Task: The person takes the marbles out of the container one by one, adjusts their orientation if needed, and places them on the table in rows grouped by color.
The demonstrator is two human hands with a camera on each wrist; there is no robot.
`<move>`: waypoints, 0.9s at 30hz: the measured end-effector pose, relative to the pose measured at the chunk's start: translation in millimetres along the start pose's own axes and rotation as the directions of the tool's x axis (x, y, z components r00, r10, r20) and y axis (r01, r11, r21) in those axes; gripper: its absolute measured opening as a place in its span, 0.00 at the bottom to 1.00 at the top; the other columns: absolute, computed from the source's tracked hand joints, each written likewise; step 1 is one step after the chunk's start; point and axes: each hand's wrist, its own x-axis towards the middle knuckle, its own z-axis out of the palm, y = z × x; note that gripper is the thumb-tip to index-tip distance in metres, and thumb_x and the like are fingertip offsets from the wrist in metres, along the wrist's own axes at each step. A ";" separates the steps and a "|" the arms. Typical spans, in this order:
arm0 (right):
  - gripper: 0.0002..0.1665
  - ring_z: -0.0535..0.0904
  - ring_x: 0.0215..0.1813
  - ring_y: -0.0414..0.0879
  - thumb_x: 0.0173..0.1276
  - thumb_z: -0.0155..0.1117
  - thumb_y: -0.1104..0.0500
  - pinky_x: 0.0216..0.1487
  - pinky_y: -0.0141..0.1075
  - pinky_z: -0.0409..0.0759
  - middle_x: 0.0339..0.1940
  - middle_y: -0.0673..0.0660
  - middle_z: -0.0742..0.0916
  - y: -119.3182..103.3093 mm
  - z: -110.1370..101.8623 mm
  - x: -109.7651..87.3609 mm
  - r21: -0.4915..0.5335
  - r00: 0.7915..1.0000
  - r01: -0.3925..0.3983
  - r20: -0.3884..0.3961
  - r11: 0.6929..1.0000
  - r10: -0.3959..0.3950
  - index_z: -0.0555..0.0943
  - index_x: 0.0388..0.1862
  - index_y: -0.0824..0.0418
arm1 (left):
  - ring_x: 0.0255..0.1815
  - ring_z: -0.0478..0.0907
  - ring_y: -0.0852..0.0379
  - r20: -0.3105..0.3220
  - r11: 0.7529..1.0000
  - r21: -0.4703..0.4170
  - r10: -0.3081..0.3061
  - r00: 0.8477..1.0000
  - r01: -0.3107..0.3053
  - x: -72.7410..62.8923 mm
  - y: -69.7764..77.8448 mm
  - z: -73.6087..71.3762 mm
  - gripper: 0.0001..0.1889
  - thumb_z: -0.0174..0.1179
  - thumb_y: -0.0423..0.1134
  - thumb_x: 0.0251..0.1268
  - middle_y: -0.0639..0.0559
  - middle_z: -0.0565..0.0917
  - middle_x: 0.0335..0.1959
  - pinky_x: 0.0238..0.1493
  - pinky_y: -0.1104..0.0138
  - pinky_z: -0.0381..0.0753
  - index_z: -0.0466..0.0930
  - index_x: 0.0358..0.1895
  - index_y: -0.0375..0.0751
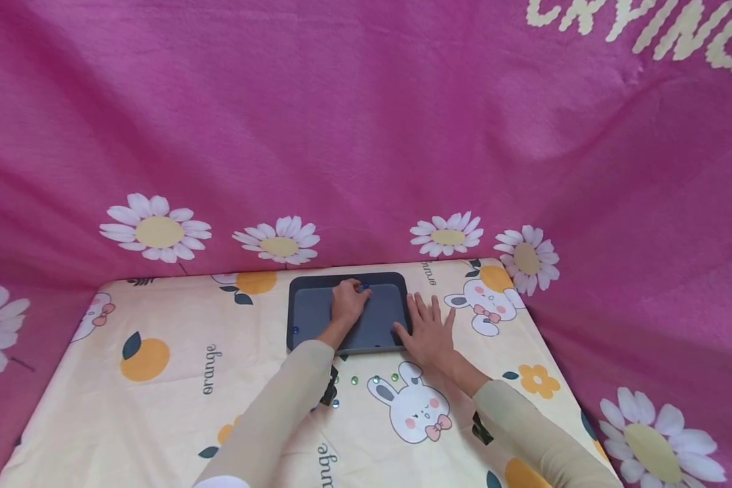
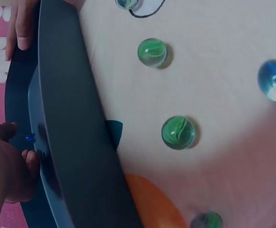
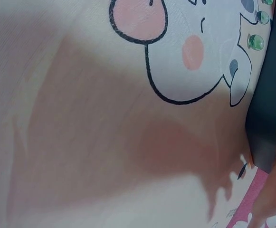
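A dark grey tray (image 1: 378, 318) with raised sides lies on the patterned cloth. My left hand (image 1: 348, 303) reaches into it, fingers curled, with a small blue marble (image 1: 366, 287) between the tips of thumb and forefinger. From the left wrist, that blue marble (image 2: 30, 137) shows in the gap between the fingertips. A second blue marble (image 1: 295, 330) rests at the tray's left side, and a dark spot shows by its near wall. My right hand (image 1: 430, 332) is spread with straight fingers along the tray's right edge, thumb at the rim.
Several glass marbles lie on the cloth before the tray, among them a green-swirled marble (image 2: 178, 132) and a blue-swirled marble (image 2: 274, 80). The table cloth (image 1: 146, 427) carries printed rabbits and oranges. A pink curtain (image 1: 366, 135) with daisies hangs behind and beside the table.
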 end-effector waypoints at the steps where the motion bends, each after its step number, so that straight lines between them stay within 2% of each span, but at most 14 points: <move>1: 0.49 0.41 0.80 0.65 0.74 0.46 0.32 0.70 0.71 0.35 0.82 0.59 0.54 -0.3 -0.2 0.2 0.005 1.000 0.001 0.000 1.000 -0.001 0.47 0.83 0.55 | 0.42 0.85 0.48 -0.004 1.000 0.003 -0.002 1.000 0.002 0.4 -0.5 0.6 0.16 0.70 0.36 0.62 0.41 0.87 0.40 0.47 0.55 0.82 0.85 0.51 0.30; 9: 0.49 0.42 0.80 0.65 0.74 0.45 0.31 0.70 0.71 0.36 0.82 0.59 0.55 1.0 -0.1 -1.6 -0.005 1.000 -0.016 0.006 1.000 0.016 0.47 0.83 0.55 | 0.44 0.85 0.48 0.007 1.000 0.000 -0.001 1.000 0.001 4.7 -6.1 8.7 0.16 0.69 0.35 0.63 0.41 0.87 0.40 0.49 0.55 0.82 0.85 0.51 0.29; 18: 0.49 0.42 0.80 0.65 0.74 0.45 0.31 0.70 0.70 0.35 0.82 0.58 0.55 0.1 -0.5 -0.9 0.009 1.000 -0.009 0.000 1.000 0.009 0.47 0.83 0.55 | 0.46 0.85 0.46 -0.032 1.000 0.008 -0.008 0.999 0.008 7.7 -4.7 13.9 0.13 0.68 0.35 0.65 0.39 0.87 0.42 0.49 0.54 0.82 0.86 0.48 0.29; 27: 0.50 0.41 0.80 0.64 0.74 0.45 0.31 0.70 0.70 0.34 0.82 0.58 0.54 -2.0 0.0 0.1 0.013 1.000 -0.023 0.011 1.000 0.023 0.47 0.83 0.55 | 0.42 0.85 0.45 -0.088 0.992 0.126 -0.009 0.996 0.020 17.6 -7.7 26.5 0.11 0.71 0.38 0.61 0.43 0.88 0.37 0.47 0.54 0.82 0.87 0.41 0.33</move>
